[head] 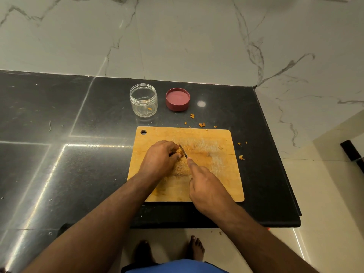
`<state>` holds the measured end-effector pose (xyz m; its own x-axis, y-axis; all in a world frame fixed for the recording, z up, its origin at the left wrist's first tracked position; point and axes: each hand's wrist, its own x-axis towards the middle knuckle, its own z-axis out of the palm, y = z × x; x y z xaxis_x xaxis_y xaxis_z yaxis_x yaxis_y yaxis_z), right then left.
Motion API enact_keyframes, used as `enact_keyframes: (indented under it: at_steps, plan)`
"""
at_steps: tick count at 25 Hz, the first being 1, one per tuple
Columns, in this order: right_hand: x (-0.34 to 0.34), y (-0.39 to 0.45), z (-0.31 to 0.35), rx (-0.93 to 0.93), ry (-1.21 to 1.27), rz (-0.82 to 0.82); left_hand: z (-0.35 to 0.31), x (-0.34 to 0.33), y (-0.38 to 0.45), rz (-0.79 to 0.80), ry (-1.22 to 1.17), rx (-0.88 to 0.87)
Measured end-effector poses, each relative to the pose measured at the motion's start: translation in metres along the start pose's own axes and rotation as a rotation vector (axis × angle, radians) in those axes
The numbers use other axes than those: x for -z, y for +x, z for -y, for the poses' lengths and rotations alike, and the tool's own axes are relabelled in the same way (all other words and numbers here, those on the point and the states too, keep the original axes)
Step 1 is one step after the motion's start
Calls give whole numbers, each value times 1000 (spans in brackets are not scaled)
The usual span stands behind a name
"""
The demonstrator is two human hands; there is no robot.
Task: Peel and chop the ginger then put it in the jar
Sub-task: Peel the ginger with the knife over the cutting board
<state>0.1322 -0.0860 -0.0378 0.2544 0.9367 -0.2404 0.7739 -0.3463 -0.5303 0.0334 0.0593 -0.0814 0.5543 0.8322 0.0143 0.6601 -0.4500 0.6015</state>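
A wooden cutting board (216,174) is lying on the black stone counter (69,154), with a hanging hole in its far left corner. Both hands are working over the middle of the board. The left hand (160,159) is curling its fingers down around a small piece of ginger (178,151), pinning it against the wood — most of the piece is hiding under the knuckles, so only a yellowish edge is showing. The right hand (206,191) is gripping a knife (183,151), its handle wholly covered by the palm, with the forefinger stretching along the back of the narrow blade. The blade is resting against the ginger just beside the left fingertips.

Behind the board, a clear jar (143,100) is standing upright and open, with a tiny orange scrap lying on its bottom. Just to the right of it, not touching, its red lid (177,99) is lying upside down on the counter. Between the lid and the board's far edge, several orange peel scraps (201,124) are sitting on the stone — a few more are lying off the board's right side, and a fleck or two on the board itself. The counter is meeting a white marble wall (177,36) at the back. Below its near edge, two bare feet (196,248) are standing on pale floor tiles.
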Motion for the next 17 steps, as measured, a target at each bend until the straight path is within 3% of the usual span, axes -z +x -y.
enact_keyframes:
  at_steps: [17]
  plan:
    - [2,6,3,-14,-2,47,1,2,4,16,40,23]
